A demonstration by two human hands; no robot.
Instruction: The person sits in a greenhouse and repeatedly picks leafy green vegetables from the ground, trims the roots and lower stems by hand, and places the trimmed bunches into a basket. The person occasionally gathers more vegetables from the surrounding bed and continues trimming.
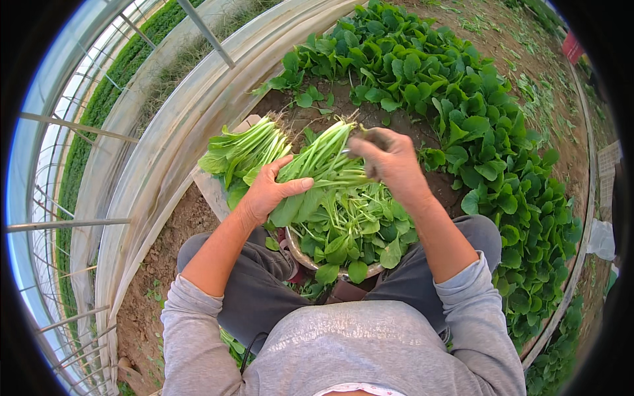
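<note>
My left hand point(267, 190) is closed around a bunch of leafy greens point(324, 153), its thumb across the leaves. Pale stems and thin roots point away from me. At the right side of the stems is my right hand point(396, 161), its fingers curled and slightly blurred. A small metallic glint shows by those fingertips; I cannot tell what it is or whether they grip anything. Left of the held bunch lies another pile of greens point(252, 146), roots outward. Between my knees stands a round basin point(297, 251), heaped with loose leaves point(346, 237).
Dense rows of growing greens point(475, 128) curve around the front and right. Plastic sheeting point(163, 133) and metal greenhouse poles point(208, 32) run along the left. Bare soil point(153, 262) lies beside my left knee. A pale crate point(608, 173) stands at the far right.
</note>
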